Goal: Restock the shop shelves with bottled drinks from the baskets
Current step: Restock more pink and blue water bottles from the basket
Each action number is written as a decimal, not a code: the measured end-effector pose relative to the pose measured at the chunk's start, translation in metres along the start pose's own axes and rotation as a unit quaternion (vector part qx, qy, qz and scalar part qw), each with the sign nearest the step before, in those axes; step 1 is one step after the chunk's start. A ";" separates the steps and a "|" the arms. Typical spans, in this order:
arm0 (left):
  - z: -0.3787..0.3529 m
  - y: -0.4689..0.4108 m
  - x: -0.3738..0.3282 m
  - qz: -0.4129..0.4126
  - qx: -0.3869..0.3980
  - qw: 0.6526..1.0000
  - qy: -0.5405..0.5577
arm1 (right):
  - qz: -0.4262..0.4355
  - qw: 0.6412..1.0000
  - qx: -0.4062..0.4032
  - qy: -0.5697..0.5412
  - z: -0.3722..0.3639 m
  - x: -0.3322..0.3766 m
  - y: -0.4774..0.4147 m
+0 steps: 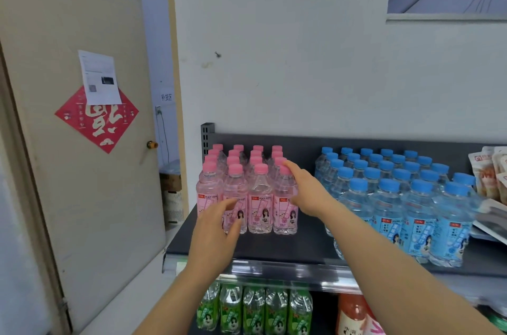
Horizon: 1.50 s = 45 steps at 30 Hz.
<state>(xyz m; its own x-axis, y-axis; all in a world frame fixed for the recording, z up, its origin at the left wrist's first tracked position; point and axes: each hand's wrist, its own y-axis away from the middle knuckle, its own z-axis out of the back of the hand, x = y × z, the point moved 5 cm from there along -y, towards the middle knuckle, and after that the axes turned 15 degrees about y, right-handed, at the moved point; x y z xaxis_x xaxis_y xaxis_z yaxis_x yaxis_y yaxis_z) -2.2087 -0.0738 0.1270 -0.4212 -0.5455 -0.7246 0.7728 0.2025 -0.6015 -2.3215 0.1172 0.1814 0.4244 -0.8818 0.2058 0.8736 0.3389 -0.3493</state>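
Pink-capped peach soda bottles [260, 197] stand in tight rows at the left end of the dark top shelf [301, 247]. My right hand [307, 192] rests against the front right pink bottle [285, 205], fingers near its cap, not clearly closed round it. My left hand [216, 227] hovers in front of the second front pink bottle, fingers spread, holding nothing. Blue-capped bottles [389, 205] fill the shelf to the right. No basket is in view.
Green-labelled bottles [255, 310] and an orange drink [354, 312] stand on the shelf below. Snack packets [491, 172] sit at the shelf's right end. A beige door [82, 142] stands open at left; a white wall rises behind the shelf.
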 end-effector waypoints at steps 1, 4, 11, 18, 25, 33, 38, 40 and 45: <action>0.000 0.003 -0.001 0.000 0.002 1.000 -0.001 | 0.000 1.000 -0.002 0.004 0.000 0.001 0.003; -0.003 0.009 -0.005 0.002 0.012 1.000 0.003 | -0.007 1.000 -0.014 -0.020 -0.003 0.002 0.016; -0.025 0.019 -0.015 -0.002 0.043 0.999 0.016 | -0.008 0.995 -0.052 -0.090 0.014 0.003 0.073; -0.062 0.039 -0.059 -0.017 0.088 0.996 0.031 | -0.056 0.996 -0.031 -0.061 0.050 -0.043 0.160; -0.127 0.091 -0.136 -0.045 0.133 0.988 0.061 | -0.135 0.990 -0.007 -0.031 0.084 -0.126 0.273; -0.234 0.200 -0.211 -0.024 0.226 0.968 0.103 | -0.241 0.970 0.040 -0.018 0.110 -0.229 0.428; -0.304 0.283 -0.252 -0.012 0.296 0.949 0.105 | -0.295 0.953 0.065 -0.003 0.119 -0.289 0.530; -0.329 0.312 -0.264 -0.003 0.325 0.940 0.107 | -0.320 0.944 0.074 0.005 0.119 -0.310 0.565; -0.380 0.374 -0.276 0.044 0.384 0.916 0.109 | -0.370 0.923 0.105 0.005 0.115 -0.357 0.635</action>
<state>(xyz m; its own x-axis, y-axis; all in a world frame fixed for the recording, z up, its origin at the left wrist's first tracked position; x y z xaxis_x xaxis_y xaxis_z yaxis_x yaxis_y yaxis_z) -1.9844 0.4618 -0.0256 -0.3606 -0.3627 -0.8593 0.8795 -0.4389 -0.1838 -1.8910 0.6843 -0.0090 -0.3077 -0.8999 0.3090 0.9509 -0.3018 0.0680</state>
